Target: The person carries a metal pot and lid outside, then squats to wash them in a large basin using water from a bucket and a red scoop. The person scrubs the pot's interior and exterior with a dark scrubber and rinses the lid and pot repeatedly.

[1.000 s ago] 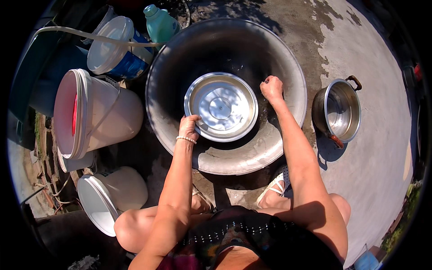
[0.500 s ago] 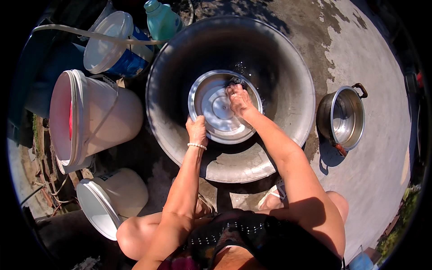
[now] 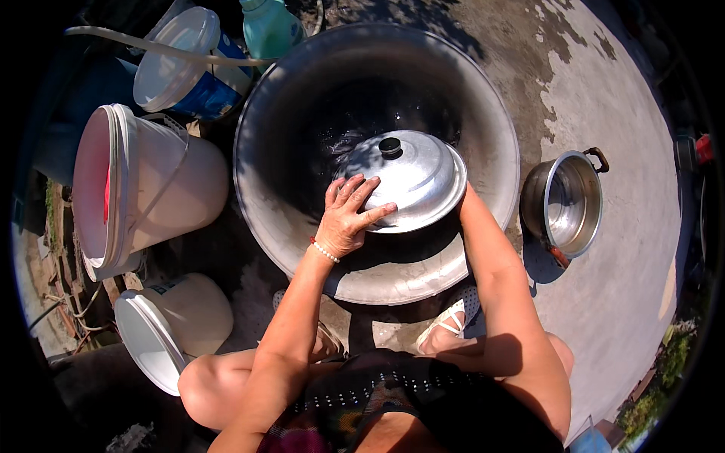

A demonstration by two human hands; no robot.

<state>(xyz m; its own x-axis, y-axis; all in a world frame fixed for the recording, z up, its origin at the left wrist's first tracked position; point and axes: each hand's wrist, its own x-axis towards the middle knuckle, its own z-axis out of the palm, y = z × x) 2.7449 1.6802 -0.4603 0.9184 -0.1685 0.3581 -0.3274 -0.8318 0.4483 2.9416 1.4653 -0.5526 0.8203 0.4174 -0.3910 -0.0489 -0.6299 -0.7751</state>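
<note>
A domed metal lid point(image 3: 415, 189) with a black knob point(image 3: 390, 146) is held tilted over a wide metal basin point(image 3: 483, 257), knob side up. My left hand point(image 3: 347, 214) lies on the lid's left side, fingers spread and stretched out across the metal, and a beaded bracelet circles that wrist. From the right, my right forearm point(image 3: 491, 253) runs up to the lid's right rim. Beyond there, the lid covers my right hand and its fingers. Dark water point(image 3: 340, 140) with small bright glints shows in the basin behind the lid.
A two-handled metal pot point(image 3: 572, 208) lies on its side on the concrete to the right. Left of the basin are a large white bucket point(image 3: 177, 170), a smaller one point(image 3: 200, 313), a blue-and-white bucket point(image 3: 208, 94), a hose point(image 3: 143, 44) and a teal bottle point(image 3: 268, 30).
The lid has turned over, from its hollow inside facing up to its knob side up, and moved right. My left hand has spread over it; my right hand has gone behind it.
</note>
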